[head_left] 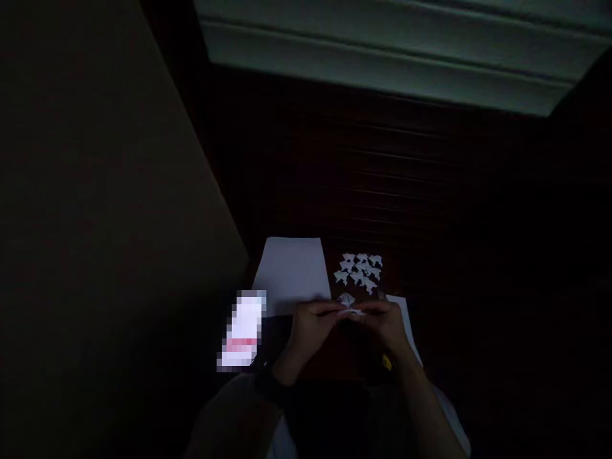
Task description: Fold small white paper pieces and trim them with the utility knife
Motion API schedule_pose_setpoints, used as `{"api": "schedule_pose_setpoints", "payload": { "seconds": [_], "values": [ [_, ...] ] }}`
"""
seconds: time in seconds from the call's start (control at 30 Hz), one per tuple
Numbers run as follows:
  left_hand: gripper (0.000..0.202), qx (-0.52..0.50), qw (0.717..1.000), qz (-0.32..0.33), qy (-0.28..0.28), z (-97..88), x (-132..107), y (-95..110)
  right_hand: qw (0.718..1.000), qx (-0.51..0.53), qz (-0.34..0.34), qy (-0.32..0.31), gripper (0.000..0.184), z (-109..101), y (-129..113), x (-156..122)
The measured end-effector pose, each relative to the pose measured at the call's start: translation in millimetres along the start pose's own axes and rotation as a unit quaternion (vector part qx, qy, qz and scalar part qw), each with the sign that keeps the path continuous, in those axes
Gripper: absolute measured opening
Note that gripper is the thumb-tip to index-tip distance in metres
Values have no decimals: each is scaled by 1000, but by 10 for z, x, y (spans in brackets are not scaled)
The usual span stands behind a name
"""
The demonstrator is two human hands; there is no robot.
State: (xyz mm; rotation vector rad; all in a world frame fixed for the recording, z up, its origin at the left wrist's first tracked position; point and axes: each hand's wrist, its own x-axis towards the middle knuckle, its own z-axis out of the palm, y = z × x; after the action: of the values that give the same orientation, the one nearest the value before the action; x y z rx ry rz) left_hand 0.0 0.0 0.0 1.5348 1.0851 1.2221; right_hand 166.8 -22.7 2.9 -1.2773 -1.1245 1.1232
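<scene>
A small folded white paper piece (352,312) is pinched between both hands, low in the middle of the dim view. My left hand (313,325) grips its left side with thumb and fingers closed. On the right side, my right hand (386,324) holds it the same way. Just beyond the fingertips shows another folded paper bit (347,299); whether it is joined to the held piece I cannot tell. Past the hands lies a cluster of several small folded paper figures (362,268) with pointed edges.
A large white sheet (294,271) lies behind my left hand. Another white sheet (406,319) is partly hidden by my right arm. A lit, blurred-out screen (243,330) is at the left. Something small and yellow (387,363) sits near my right wrist. A wall (119,191) stands at the left.
</scene>
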Motion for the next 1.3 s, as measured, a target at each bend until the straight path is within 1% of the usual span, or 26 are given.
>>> {"api": "schedule_pose_setpoints", "payload": {
  "seconds": [0.2, 0.33, 0.47, 0.57, 0.67, 0.8, 0.93, 1.07, 1.13, 1.3],
  "values": [
    [11, 14, 999, 16, -42, -27, 5, 8, 1000, 18, 7, 3, 14, -26, 51, 6],
    [8, 19, 998, 37, -41, -41, -3, 28, 999, 32, -23, -7, 12, -24, 75, 23],
    [9, 24, 997, 55, -48, -42, -1, 61, 997, 44, -58, -40, 11, -37, 49, 30],
    [9, 24, 996, 70, -54, -47, 2, 73, 996, 48, -64, -49, 11, -48, 24, 31],
    [8, 30, 996, 64, -48, -49, 0, 62, 997, 31, -61, -46, 11, -48, 11, 32],
    [9, 42, 998, 39, -27, -39, -3, 36, 998, 13, -45, -31, 10, -27, 11, 31],
    [7, 26, 999, 30, -14, -20, 2, 25, 1000, -1, -28, 3, 11, 11, 9, 16],
    [7, 4, 1000, 25, 18, 5, 13, 5, 999, -9, -31, 32, 12, 53, 5, 14],
    [7, 4, 999, 22, 31, 17, 15, 1, 999, 3, -35, 33, 12, 68, 12, 24],
    [5, 14, 999, 20, 43, 30, 2, 21, 998, 16, -62, 19, 10, 78, 48, 50]
  ]
}}
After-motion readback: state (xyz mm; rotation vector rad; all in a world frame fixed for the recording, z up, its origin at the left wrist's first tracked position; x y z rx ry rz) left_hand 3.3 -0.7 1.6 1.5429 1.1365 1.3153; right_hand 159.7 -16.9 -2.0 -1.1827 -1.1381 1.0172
